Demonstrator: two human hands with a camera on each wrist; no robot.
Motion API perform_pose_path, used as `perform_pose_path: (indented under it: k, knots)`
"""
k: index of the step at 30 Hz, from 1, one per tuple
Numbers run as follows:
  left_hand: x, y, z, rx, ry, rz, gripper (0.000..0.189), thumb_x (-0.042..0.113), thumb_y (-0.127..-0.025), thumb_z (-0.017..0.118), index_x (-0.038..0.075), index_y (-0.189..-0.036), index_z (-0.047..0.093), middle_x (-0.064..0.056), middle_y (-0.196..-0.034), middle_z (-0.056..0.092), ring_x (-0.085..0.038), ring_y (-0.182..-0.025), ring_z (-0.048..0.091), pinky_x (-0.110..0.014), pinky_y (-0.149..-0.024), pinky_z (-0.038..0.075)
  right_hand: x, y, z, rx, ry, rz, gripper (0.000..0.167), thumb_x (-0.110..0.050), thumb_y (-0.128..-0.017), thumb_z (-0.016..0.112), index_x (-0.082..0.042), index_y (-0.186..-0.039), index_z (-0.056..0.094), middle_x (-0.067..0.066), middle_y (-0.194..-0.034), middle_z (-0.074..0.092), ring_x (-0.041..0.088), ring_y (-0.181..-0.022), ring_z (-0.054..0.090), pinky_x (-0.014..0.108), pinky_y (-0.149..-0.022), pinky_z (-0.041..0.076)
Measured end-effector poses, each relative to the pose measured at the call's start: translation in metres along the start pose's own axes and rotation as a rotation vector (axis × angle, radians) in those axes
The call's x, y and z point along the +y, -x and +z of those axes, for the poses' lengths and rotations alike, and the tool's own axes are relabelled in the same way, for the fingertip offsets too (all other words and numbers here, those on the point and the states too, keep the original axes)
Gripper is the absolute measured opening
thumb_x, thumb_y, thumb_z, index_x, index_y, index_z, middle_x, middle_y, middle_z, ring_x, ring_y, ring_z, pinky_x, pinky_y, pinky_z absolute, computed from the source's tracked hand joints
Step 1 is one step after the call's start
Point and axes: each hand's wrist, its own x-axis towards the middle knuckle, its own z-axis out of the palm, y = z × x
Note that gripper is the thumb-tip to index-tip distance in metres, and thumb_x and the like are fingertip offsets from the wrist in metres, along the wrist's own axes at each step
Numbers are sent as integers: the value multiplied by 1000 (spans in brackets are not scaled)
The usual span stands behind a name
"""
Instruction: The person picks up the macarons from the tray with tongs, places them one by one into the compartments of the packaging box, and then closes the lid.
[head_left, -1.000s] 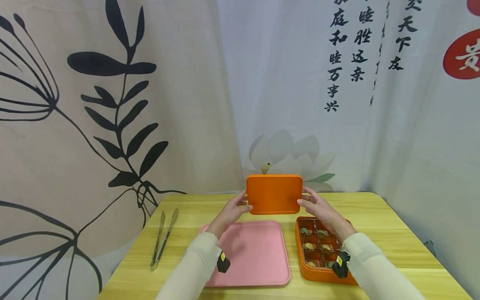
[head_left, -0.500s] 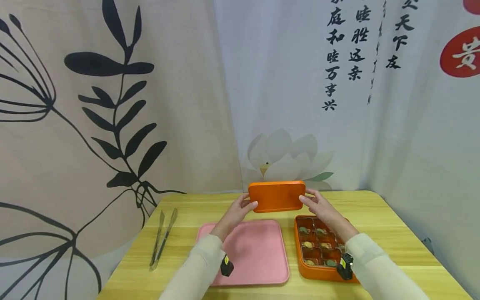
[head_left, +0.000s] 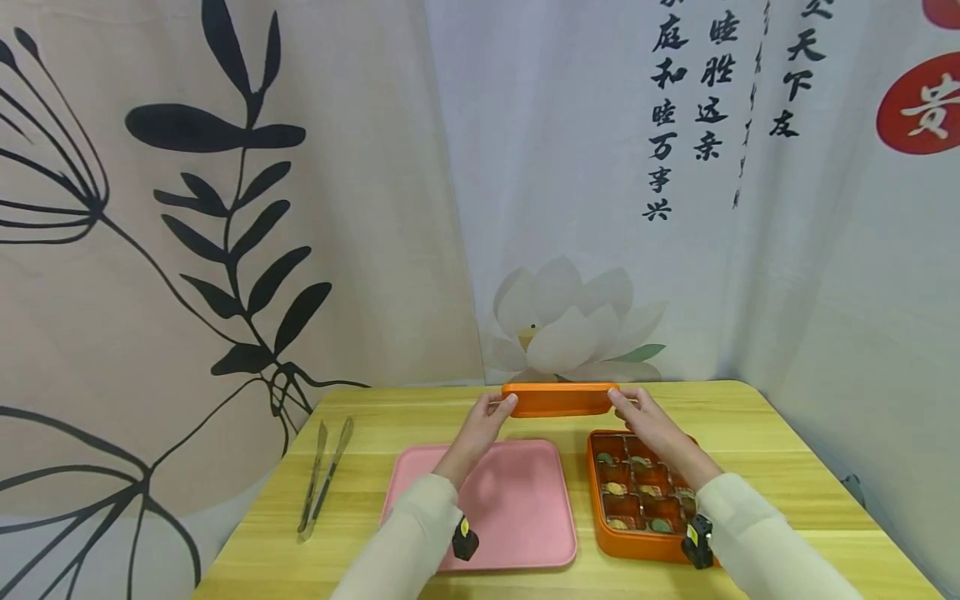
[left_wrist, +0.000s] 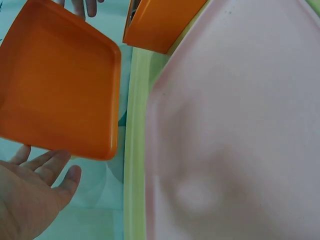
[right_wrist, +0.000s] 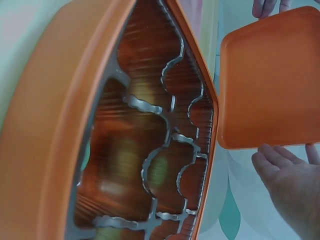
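Observation:
An orange rectangular lid is held between both hands above the far part of the table, tilted so the head view sees it nearly edge-on. My left hand grips its left end and my right hand its right end. In the left wrist view, the left fingers lie at the lid's edge. The right wrist view has the right hand at the opposite edge. Below the right forearm stands an orange box with a clear divided insert; small green and yellow pieces sit in its compartments.
A pink tray lies left of the box, partly under the left forearm. Metal tongs rest farther left on the wooden table. A printed curtain hangs behind the table's far edge.
The lid has come down a little and tilted from nearly upright toward flat, with both hands keeping hold of its ends. The box, tray and tongs stay in place.

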Motion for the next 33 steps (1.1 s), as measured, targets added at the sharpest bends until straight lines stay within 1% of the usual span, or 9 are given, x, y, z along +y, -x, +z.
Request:
perform_pose_path:
  k: [4, 11, 14, 17, 20, 25, 28, 33]
  knots:
    - [1, 2, 1, 24, -21, -14, 66, 58, -96, 55, 4, -134, 48, -16, -135, 54, -35, -126, 49, -54, -103, 39, -1, 1, 1, -2, -8, -2, 71, -57, -103, 35, 3, -140, 28, 30, -148, 29, 49, -138, 31, 59, -112, 23]
    - [1, 2, 4, 55, -35, -16, 69, 61, -94, 55, 3, -132, 49, -18, -137, 52, -35, -126, 49, -53, -102, 39, -2, 3, 0, -13, -15, 11, 77, -62, -101, 31, 4, -141, 25, 29, -151, 27, 47, -140, 28, 59, -112, 21]
    - [3, 3, 5, 66, -36, -14, 70, 62, -93, 56, 2, -129, 50, -18, -135, 53, -36, -126, 49, -54, -102, 39, -1, 4, 0, 3, 8, 32, 79, -65, -99, 35, 2, -141, 27, 28, -150, 29, 46, -140, 30, 60, -112, 23]
    - [4, 4, 6, 75, -29, -30, 73, 65, -90, 58, 3, -128, 51, -18, -135, 53, -36, -126, 49, -54, -102, 39, 0, 5, 0, 22, 51, 53, 81, -66, -97, 39, 1, -142, 29, 27, -146, 35, 46, -137, 35, 62, -109, 27]
    - [5, 4, 8, 84, -23, -45, 75, 65, -89, 60, 2, -129, 50, -17, -136, 53, -35, -125, 49, -54, -101, 40, 0, 6, 0, 34, 75, 67, 81, -66, -97, 42, 0, -142, 30, 27, -143, 40, 45, -133, 37, 62, -107, 29]
    - [7, 6, 9, 92, -9, -61, 79, 64, -88, 62, 1, -134, 48, -18, -139, 51, -36, -128, 47, -54, -104, 38, -1, 8, -1, 27, 66, 66, 79, -63, -98, 43, 1, -143, 29, 27, -142, 40, 45, -134, 36, 61, -107, 29]
    - [8, 6, 11, 89, 12, -62, 82, 64, -88, 63, 0, -136, 47, -19, -142, 49, -36, -131, 45, -54, -106, 36, -2, 10, -3, 23, 72, 66, 81, -63, -98, 43, 1, -144, 27, 28, -144, 37, 46, -134, 35, 61, -107, 29]
    - [9, 6, 14, 76, 40, -41, 85, 63, -88, 63, -1, -141, 45, -21, -144, 47, -38, -133, 44, -54, -107, 36, -3, 15, -8, 15, 84, 51, 85, -65, -98, 41, 1, -148, 24, 30, -149, 30, 49, -136, 30, 64, -107, 28]
